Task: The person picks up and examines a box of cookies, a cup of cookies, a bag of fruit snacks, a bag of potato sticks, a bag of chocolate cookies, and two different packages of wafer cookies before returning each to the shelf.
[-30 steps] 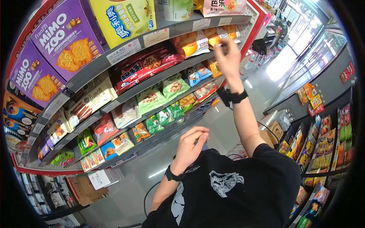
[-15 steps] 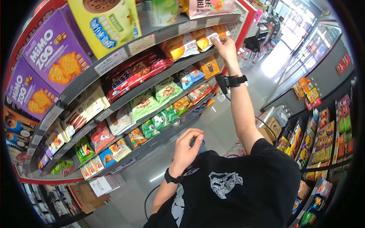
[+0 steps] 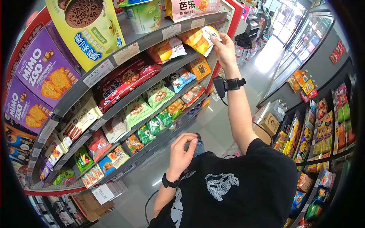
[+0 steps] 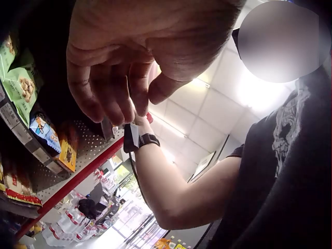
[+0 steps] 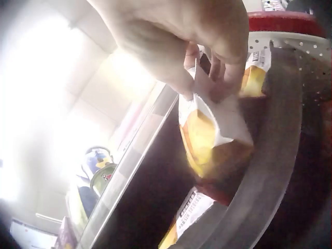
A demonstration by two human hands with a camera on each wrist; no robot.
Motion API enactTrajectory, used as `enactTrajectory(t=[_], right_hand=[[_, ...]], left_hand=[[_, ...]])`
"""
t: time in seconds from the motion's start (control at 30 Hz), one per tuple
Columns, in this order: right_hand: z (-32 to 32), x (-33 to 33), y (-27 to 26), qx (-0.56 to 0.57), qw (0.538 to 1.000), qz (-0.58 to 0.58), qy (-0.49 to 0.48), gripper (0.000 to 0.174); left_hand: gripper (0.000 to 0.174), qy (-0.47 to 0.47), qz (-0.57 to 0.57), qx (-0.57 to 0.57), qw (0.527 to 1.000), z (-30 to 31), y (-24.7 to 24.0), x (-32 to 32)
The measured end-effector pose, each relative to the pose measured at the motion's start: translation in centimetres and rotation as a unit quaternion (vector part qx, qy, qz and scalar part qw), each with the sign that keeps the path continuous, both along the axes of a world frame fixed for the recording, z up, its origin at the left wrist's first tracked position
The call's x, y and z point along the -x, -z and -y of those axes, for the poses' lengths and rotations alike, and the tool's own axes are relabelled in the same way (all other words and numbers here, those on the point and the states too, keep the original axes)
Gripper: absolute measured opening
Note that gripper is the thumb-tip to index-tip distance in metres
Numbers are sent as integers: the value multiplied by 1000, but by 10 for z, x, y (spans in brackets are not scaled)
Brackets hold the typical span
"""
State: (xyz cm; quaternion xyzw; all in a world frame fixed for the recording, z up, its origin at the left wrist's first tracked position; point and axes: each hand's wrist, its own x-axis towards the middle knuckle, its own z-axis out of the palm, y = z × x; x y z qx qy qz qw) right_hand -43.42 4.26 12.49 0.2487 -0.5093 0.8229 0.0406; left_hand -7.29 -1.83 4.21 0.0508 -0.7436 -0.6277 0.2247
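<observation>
Store snack shelves (image 3: 152,42), yellow packet (image 3: 199,38) pinched by one end in fingers (image 5: 234,65) of right hand (image 3: 227,55); left hand (image 3: 180,156) loosely curled

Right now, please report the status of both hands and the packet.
Right hand pinching yellow-and-white packet by its edge. Left hand empty, loosely curled. Similar packet close beside; upper shelf just above.

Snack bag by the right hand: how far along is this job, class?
Done: the right hand has its grip, pinching the bag by its white end. In hand: that one bag, at the shelf. Left, probably: moving it clear or releasing it; which, I cannot tell. The left hand seems to hold nothing.
</observation>
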Motion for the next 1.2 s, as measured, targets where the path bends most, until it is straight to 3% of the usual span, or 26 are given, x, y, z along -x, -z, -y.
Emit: enactTrajectory(t=[0.23, 0.4, 0.47, 0.5, 0.57, 0.6, 0.63, 0.67, 0.73, 0.83, 0.87, 0.93, 0.97, 1.1, 1.17, 1.2], right_hand=[[-43, -13, 24, 78, 990, 76, -85, 22], [-68, -58, 53, 131, 970, 133, -156, 21], [-77, -92, 73, 162, 938, 186, -242, 40], [-77, -111, 81, 171, 915, 234, -279, 40], [-70, -153, 94, 202, 845, 314, -382, 43], [-65, -176, 98, 228, 797, 340, -443, 45], [-59, -198, 102, 238, 766, 396, -446, 45], [-53, -217, 106, 208, 763, 436, -429, 45], [-35, -247, 72, 65, 839, 354, -408, 33], [-34, -258, 70, -43, 927, 192, -320, 16], [-32, -262, 65, -45, 921, 201, -330, 16], [-34, -266, 57, -120, 950, 52, -283, 16], [-35, -268, 52, -137, 950, 46, -278, 19], [-32, -281, 44, -151, 957, 0, -248, 28], [-31, -284, 43, -184, 955, -111, -204, 38], [-30, -285, 40, -183, 954, -113, -206, 38]], left_hand=[[7, 15, 6, -1, 1000, 1, 2, 2], [8, 18, 10, -15, 1000, 6, 0, 3], [7, 6, 4, -15, 1000, 13, -1, 5], [9, -6, -9, -35, 999, 16, 2, 8], [26, -10, -30, -101, 994, 25, 6, 12], [45, 10, -35, -138, 990, 30, 4, 11], [71, 24, -64, -180, 981, 34, -2, 11], [89, 40, -105, -239, 964, 36, -2, 9], [88, 51, -144, -320, 935, 43, 11, 1], [79, 8, -149, -354, 923, 45, -2, -12], [79, -5, -145, -356, 923, 48, -2, -15], [65, -7, -141, -467, 873, 55, -1, -19], [54, -28, -149, -487, 860, 55, -3, -19], [53, -24, -161, -516, 841, 59, -9, -27], [52, -12, -176, -545, 820, 62, -9, -29], [52, -14, -179, -544, 820, 63, -10, -30]])
